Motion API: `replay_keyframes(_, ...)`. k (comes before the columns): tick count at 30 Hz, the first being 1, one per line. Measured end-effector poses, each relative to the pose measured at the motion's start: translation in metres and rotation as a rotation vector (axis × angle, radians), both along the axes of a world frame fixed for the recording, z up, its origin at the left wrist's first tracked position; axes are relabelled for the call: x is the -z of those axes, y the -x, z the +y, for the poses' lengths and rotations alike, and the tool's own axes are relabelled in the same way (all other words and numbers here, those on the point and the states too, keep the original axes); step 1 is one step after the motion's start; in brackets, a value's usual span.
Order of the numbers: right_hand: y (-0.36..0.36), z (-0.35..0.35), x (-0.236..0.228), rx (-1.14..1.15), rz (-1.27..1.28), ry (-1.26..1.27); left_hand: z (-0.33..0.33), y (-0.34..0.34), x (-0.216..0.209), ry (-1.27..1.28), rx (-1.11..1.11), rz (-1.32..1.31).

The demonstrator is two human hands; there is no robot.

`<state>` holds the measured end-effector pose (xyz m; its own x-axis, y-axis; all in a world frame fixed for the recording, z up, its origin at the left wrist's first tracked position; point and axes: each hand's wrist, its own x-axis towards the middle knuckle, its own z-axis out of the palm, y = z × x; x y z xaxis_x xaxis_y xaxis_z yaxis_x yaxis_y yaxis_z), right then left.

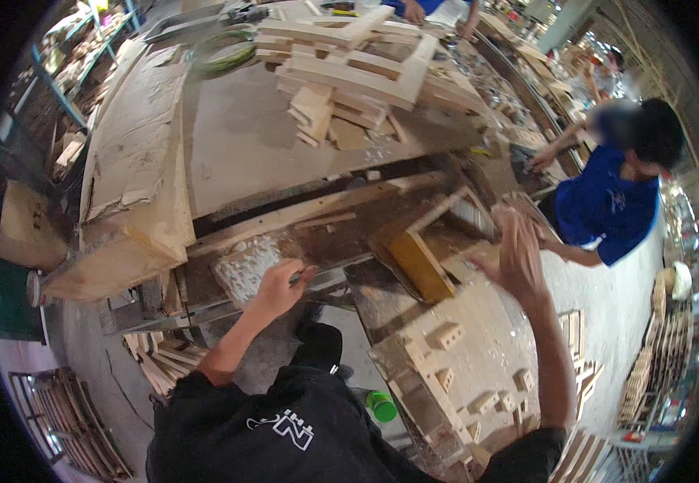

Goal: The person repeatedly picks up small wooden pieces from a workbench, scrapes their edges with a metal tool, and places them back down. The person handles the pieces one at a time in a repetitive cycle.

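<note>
My left hand is closed, its fingertips pinched together over the bench edge. Whatever it holds is too small to make out. Beside it lies a heap of small whitish pieces. On the right, my right hand is raised with the fingers pointing away from me, blurred by motion, so its grip does not show. Just left of that hand stands an open wooden box with a yellowish side. Nearer to me, a wooden board carries several small drilled wooden blocks.
Wooden frames are piled at the back of the worktable, near a coil of greenish strapping. A long cardboard-covered box borders the left. A co-worker in blue stands at the right. A green-lidded container sits below the board.
</note>
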<state>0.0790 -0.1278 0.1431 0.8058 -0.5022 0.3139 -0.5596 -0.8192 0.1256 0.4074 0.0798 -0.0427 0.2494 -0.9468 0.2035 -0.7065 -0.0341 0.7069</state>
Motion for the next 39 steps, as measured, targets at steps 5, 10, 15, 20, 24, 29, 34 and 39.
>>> replay_keyframes(5,-0.247,-0.154,0.009,-0.017,-0.244,-0.042,0.005,-0.03,0.009,0.175,-0.197,0.192)
replay_keyframes(10,-0.364,-0.198,0.042,0.102,-0.152,-0.071,-0.007,-0.023,-0.01,0.166,-0.241,0.296)
replay_keyframes(15,-0.334,-0.197,0.01,0.044,-0.086,-0.02,-0.037,-0.026,-0.039,0.013,-0.195,0.677)
replay_keyframes(20,-0.197,-0.158,-0.115,0.043,-0.452,-0.127,-0.123,-0.03,-0.1,0.339,0.129,0.391)
replay_keyframes(24,-0.03,-0.061,-0.187,-0.074,-1.164,-0.784,-0.195,0.005,-0.186,0.72,0.358,-0.102)
replay_keyframes(29,0.121,0.091,-0.148,-0.463,-1.223,-0.734,-0.173,0.125,-0.223,0.653,0.899,-0.539)
replay_keyframes(34,0.202,0.292,-0.032,0.036,-1.544,-0.246,-0.058,0.213,-0.133,0.216,1.434,-0.323)
replay_keyframes(39,0.182,0.449,0.078,1.239,-1.084,0.406,0.016,0.272,-0.052,0.005,1.505,-0.418)
